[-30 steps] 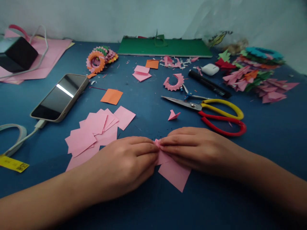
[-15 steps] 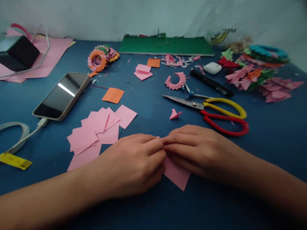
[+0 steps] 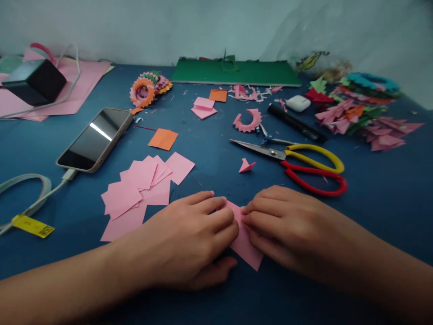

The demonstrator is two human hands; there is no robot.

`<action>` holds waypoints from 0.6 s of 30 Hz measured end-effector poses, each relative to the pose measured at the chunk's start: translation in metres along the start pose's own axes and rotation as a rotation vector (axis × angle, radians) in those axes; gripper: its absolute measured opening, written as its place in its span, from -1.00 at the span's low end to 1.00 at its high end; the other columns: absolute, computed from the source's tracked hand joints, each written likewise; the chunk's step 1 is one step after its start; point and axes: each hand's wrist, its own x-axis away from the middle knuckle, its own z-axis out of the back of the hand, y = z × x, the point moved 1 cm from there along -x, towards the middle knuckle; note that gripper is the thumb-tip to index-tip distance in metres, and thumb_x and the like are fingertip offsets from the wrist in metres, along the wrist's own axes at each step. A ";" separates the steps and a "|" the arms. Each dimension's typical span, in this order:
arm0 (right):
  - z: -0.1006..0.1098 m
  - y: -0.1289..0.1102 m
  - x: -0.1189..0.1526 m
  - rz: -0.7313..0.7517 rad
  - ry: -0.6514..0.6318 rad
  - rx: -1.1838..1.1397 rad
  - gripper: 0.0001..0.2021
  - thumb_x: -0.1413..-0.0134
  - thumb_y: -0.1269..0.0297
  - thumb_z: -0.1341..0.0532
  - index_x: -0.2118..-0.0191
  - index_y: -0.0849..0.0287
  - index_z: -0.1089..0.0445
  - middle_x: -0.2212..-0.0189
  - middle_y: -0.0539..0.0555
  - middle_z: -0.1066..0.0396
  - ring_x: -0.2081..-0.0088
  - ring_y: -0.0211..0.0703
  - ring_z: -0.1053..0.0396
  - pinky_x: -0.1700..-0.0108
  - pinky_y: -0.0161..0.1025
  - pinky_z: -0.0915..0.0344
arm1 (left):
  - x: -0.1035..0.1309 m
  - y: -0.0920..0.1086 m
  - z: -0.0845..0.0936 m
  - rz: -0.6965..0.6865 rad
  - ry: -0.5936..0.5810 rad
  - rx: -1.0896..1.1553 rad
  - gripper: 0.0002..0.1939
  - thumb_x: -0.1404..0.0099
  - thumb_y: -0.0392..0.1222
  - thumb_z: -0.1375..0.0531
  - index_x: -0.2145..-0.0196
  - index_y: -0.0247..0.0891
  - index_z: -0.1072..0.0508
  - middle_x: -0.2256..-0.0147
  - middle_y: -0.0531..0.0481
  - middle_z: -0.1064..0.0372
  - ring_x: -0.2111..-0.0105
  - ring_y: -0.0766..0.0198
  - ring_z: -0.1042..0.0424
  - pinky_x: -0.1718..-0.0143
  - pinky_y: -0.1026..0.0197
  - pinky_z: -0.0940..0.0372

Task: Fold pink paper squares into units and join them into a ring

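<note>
A small pink paper square (image 3: 248, 248) lies on the blue tabletop between my hands, a crease line showing across it. My left hand (image 3: 199, 230) bears down on its left side with curled fingers, the thumb lying apart on the table. From the other side, my right hand (image 3: 280, 221) has its fingertips closed together at the paper's right edge. Parts of the sheet are hidden under the fingers. Just beyond sits a small folded pink paper piece (image 3: 247, 165). Left of my left hand, loose pink squares (image 3: 135, 176) overlap in a spread pile.
Scissors (image 3: 287, 155) with red and yellow handles lie beyond my right hand, near a black pen (image 3: 296, 124) and white earbud case (image 3: 298, 103). A phone (image 3: 96, 140) on a cable rests left. Folded paper rings (image 3: 144, 91), a green board (image 3: 237, 72) and paper scraps are at the back.
My hands have moved slightly apart, uncovering more of the pink paper. My left thumb has come out from under the hand. The whole view has shifted a little.
</note>
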 end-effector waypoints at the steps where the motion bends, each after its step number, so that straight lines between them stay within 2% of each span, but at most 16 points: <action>1: -0.001 0.001 0.000 -0.008 0.005 -0.017 -0.80 -0.11 0.43 -0.11 0.43 0.27 -0.46 0.48 0.12 -0.43 0.41 -0.10 -0.35 0.36 -0.15 -0.32 | 0.001 0.000 0.000 0.008 0.001 -0.002 -0.68 -0.27 -0.10 -0.06 0.17 -0.41 -0.41 0.27 -0.12 -0.43 0.18 0.07 -0.38 -0.03 -0.02 -0.22; 3: -0.005 0.004 -0.002 -0.025 0.047 -0.029 -0.80 -0.15 0.41 -0.08 0.28 0.31 -0.46 0.39 0.15 -0.46 0.35 -0.09 -0.38 0.31 -0.15 -0.34 | 0.002 0.000 0.000 0.014 -0.007 -0.002 -0.68 -0.27 -0.09 -0.07 0.17 -0.39 -0.42 0.26 -0.11 -0.44 0.17 0.07 -0.38 -0.03 -0.02 -0.22; 5: -0.011 0.007 -0.004 -0.048 0.096 -0.017 -0.72 -0.20 0.40 -0.04 0.06 0.40 -0.38 0.28 0.19 -0.47 0.26 -0.07 -0.39 0.22 -0.15 -0.35 | 0.001 0.000 0.001 0.018 -0.017 -0.002 -0.70 -0.27 -0.08 -0.07 0.22 -0.37 -0.43 0.25 -0.11 -0.45 0.18 0.07 -0.39 -0.01 -0.01 -0.23; 7: -0.016 0.008 -0.006 -0.055 0.103 0.003 -0.66 -0.23 0.40 0.01 -0.03 0.45 -0.30 0.24 0.22 -0.45 0.24 -0.07 -0.39 0.21 -0.15 -0.35 | 0.000 0.000 0.002 0.035 -0.020 -0.001 -0.71 -0.26 -0.08 -0.08 0.25 -0.37 -0.43 0.23 -0.13 -0.45 0.17 0.07 -0.39 -0.02 0.00 -0.23; 10: -0.020 0.007 -0.008 -0.014 0.065 0.056 -0.66 -0.23 0.40 0.04 0.02 0.44 -0.35 0.33 0.20 -0.43 0.34 -0.08 -0.36 0.33 -0.18 -0.32 | -0.001 0.001 0.002 0.048 -0.023 -0.012 -0.65 -0.24 -0.06 -0.08 0.20 -0.42 -0.43 0.22 -0.17 -0.44 0.17 0.05 -0.41 -0.03 0.02 -0.23; 13: -0.019 0.004 -0.008 0.016 0.037 0.179 -0.67 -0.23 0.39 0.02 0.03 0.42 -0.37 0.39 0.15 -0.42 0.43 -0.10 -0.32 0.43 -0.17 -0.21 | -0.001 0.004 0.001 0.003 -0.031 -0.074 -0.59 -0.23 -0.06 -0.08 0.17 -0.50 -0.43 0.22 -0.24 -0.44 0.17 0.00 -0.40 0.00 0.04 -0.27; 18: -0.015 -0.001 -0.007 -0.033 -0.018 0.237 -0.65 -0.25 0.31 0.04 0.01 0.34 -0.37 0.39 0.09 -0.42 0.44 -0.12 -0.31 0.42 -0.16 -0.13 | 0.003 0.013 0.001 -0.028 -0.020 -0.137 -0.56 -0.23 -0.09 -0.09 0.12 -0.57 -0.42 0.20 -0.24 -0.43 0.12 -0.04 -0.38 -0.04 0.02 -0.26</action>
